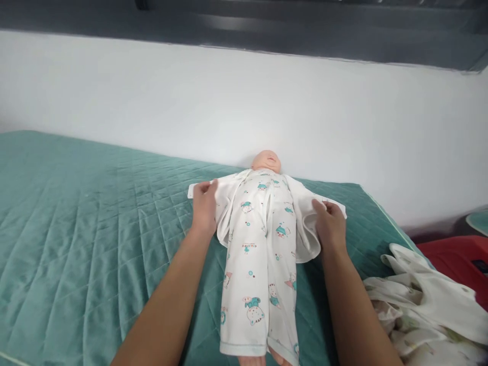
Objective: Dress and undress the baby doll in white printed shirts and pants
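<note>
A baby doll (266,160) lies on its back, its head toward the wall and its feet toward me. White pants with teal animal prints (249,264) cover its legs and reach up over its chest. Under them spreads a white baby top (305,239), its panels showing on both sides. My left hand (205,203) pinches the sleeve on the left, close to its cuff. On the other side, my right hand (331,221) has its fingers closed on the right sleeve. The doll's toes stick out below the pant hems.
A green quilted cover (95,229) spreads under the doll. Crumpled white baby clothes (427,300) lie at the lower right, by a red object (457,259). Behind stands a white wall (171,101) with a dark ledge (244,30) above.
</note>
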Tool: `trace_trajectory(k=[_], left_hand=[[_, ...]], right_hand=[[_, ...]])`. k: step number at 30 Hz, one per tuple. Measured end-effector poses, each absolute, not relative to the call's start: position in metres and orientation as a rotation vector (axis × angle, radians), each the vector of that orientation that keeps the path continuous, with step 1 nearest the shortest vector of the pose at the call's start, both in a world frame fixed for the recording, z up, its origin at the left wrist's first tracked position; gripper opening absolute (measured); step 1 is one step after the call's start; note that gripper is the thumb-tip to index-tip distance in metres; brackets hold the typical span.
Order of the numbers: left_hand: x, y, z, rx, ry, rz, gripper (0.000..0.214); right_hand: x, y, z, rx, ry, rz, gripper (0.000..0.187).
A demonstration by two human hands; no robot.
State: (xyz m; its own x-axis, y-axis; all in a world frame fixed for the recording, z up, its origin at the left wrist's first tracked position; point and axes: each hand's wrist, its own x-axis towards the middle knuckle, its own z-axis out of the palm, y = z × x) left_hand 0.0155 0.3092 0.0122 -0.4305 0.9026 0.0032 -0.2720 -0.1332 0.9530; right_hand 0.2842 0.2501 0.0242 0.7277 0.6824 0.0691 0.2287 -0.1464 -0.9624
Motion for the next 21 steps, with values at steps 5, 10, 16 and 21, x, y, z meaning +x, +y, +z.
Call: trace_trajectory(k=[5,10,16,21], left_hand=[[0.025,0.306,0.016,1.161,1.541,1.208,0.037],[0.013,0.316,0.012,1.472,1.654,1.195,0.020],[-0.011,0.320,0.009,1.619,2.067,1.003,0.024],[0.005,0.315,0.016,1.908,2.234,0.962,0.034]], right_hand=[[0.269,0.252,0.019,-1.893,-1.126,0.472,0.056],[0.270,0.259,0.015,-1.921,-1.192,0.375,0.048],[0.317,0.262,0.014,-2.109,-1.126,0.188,0.040],[0.320,0.251,0.015,-2.261,-1.239,0.009,0.052]])
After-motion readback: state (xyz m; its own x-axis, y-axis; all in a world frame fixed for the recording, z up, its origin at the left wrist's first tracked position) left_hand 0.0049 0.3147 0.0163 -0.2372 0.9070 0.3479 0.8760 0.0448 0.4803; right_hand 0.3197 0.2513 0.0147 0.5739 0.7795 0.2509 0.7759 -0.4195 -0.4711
